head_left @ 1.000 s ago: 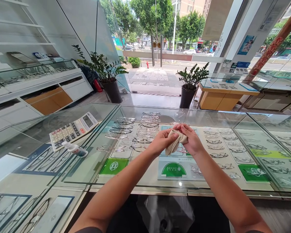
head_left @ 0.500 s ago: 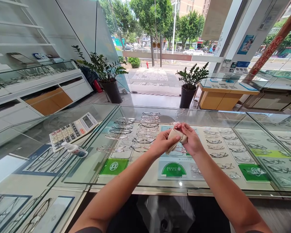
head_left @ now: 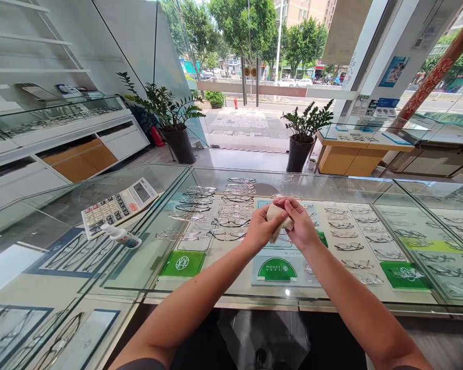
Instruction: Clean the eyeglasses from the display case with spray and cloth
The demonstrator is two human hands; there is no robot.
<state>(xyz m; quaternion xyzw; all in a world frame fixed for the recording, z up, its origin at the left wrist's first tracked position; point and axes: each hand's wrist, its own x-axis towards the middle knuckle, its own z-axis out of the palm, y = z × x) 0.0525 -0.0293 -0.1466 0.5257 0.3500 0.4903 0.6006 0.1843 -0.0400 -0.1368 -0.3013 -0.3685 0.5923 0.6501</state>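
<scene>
Over the glass display counter [head_left: 200,288] my two hands meet around a beige cloth [head_left: 277,223]. My left hand [head_left: 263,227] pinches the cloth from the left. From the right, my right hand [head_left: 301,226] closes on it, and a thin pair of glasses [head_left: 289,197] peeks out just above my fingers, held in the cloth. The lenses are mostly hidden by the cloth and fingers. Rows of eyeglass frames [head_left: 227,210] lie under the glass below my hands.
A white calculator [head_left: 118,206] and a small spray bottle [head_left: 121,236] lie on the counter at left. Green brand signs [head_left: 277,270] sit inside the case. Two potted plants [head_left: 304,133] stand on the floor beyond the counter, and more display cases stand left and right.
Both hands have shifted slightly left and closer together, and the cloth is more bunched between the fingers.
</scene>
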